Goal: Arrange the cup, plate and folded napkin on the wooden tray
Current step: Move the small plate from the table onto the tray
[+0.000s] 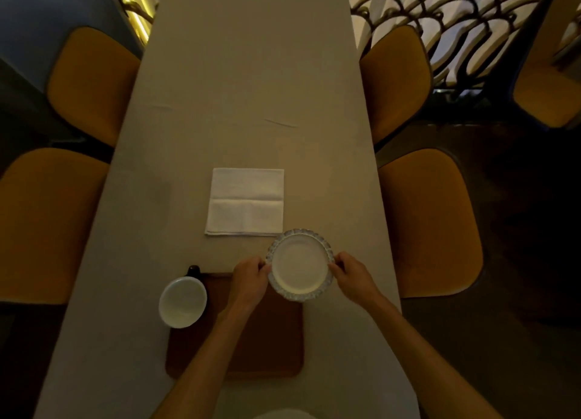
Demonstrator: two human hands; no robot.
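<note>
A small white plate (298, 266) with a scalloped rim is held between both hands, over the far right corner of the wooden tray (270, 340). My left hand (250, 277) grips its left edge and my right hand (349, 274) grips its right edge. A cup (182, 302), white inside with a dark handle, stands at the tray's far left corner. Beyond the plate, a folded white napkin (246, 202) lies flat on the tablecloth, off the tray. My forearms cover part of the tray.
The long table (251, 88) is covered in a beige cloth. Two mustard chairs stand on the left (91, 82) and two on the right (434, 223). A dark floor and an ornate metal screen (456, 19) lie to the right.
</note>
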